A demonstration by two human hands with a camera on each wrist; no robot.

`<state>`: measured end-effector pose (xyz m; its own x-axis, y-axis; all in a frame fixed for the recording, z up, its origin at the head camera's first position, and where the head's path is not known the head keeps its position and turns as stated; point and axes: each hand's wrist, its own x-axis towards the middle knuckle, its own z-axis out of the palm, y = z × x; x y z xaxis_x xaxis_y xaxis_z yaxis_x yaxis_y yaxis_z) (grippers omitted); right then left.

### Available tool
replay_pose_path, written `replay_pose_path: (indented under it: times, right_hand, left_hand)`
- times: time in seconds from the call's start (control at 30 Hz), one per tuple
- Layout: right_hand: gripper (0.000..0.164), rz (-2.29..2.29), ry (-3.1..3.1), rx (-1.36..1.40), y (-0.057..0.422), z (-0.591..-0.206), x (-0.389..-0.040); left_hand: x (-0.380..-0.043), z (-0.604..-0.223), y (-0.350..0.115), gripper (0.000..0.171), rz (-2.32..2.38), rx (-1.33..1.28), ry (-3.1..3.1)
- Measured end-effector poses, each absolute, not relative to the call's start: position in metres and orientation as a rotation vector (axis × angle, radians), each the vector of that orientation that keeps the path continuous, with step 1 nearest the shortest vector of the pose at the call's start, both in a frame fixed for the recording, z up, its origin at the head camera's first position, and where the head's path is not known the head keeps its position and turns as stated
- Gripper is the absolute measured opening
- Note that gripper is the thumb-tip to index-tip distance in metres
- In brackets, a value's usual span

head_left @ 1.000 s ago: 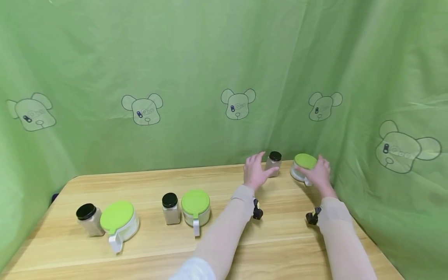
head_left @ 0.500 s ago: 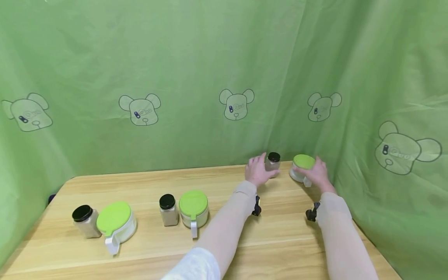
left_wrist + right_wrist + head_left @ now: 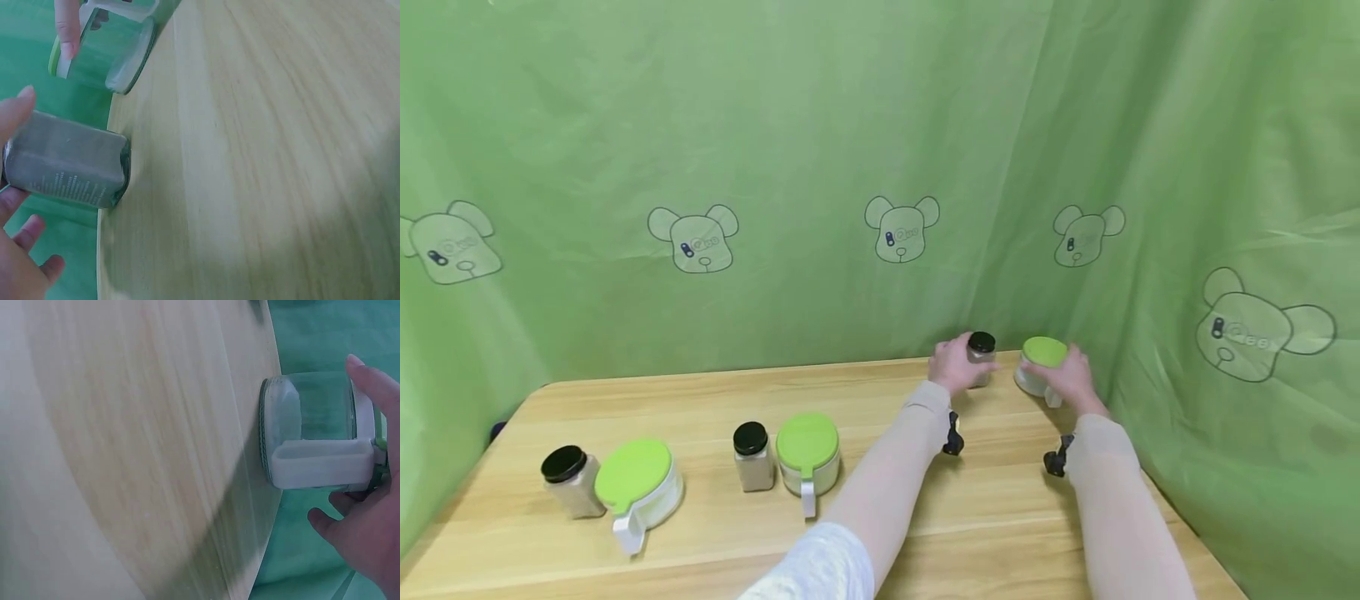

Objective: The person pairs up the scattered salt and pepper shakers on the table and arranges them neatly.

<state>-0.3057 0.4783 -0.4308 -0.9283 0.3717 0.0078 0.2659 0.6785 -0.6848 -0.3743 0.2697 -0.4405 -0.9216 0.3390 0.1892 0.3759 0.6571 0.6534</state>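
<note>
At the back right of the table, my left hand point(image 3: 952, 365) grips a small square spice jar point(image 3: 981, 342) with a black lid. The left wrist view shows printed text on that jar point(image 3: 69, 162), thumb on one side and fingers on the other. To its right, my right hand point(image 3: 1072, 382) holds a round glass seasoning jar point(image 3: 1043, 351) around its green lid, thumb and fingers on opposite sides. Its white handle point(image 3: 322, 465) faces the front. Both jars stand upright near the back edge; the palms hide part of their tops.
On the wooden table point(image 3: 700, 533), a black-lidded jar point(image 3: 751, 467) stands beside a green-lidded jar point(image 3: 808, 442) left of my left forearm. Farther left is a similar pair, a black-lidded jar point(image 3: 580, 492) and a green-lidded jar point(image 3: 634, 475). A green curtain point(image 3: 805, 125) hangs behind and at both sides.
My left hand has moved right and closed around the black-lidded spice jar. My right hand's fingers have drawn in on the green-lidded jar. The head view has shifted slightly.
</note>
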Motion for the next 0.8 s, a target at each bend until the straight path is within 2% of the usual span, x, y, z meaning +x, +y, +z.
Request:
replay_pose_path:
  times: [0.37,0.8]
  right_hand:
    - [0.115,1.084,-2.712,-0.531,0.4769,-0.4329,-0.3089]
    - [0.116,1.112,-2.713,-0.555,0.4793,-0.4330,-0.3090]
  left_hand:
    - [-0.3750,-0.4420,0.2704,0.062,-1.121,-0.527,-2.828]
    - [-0.3795,-0.4492,0.2696,0.065,-1.160,-0.555,-2.769]
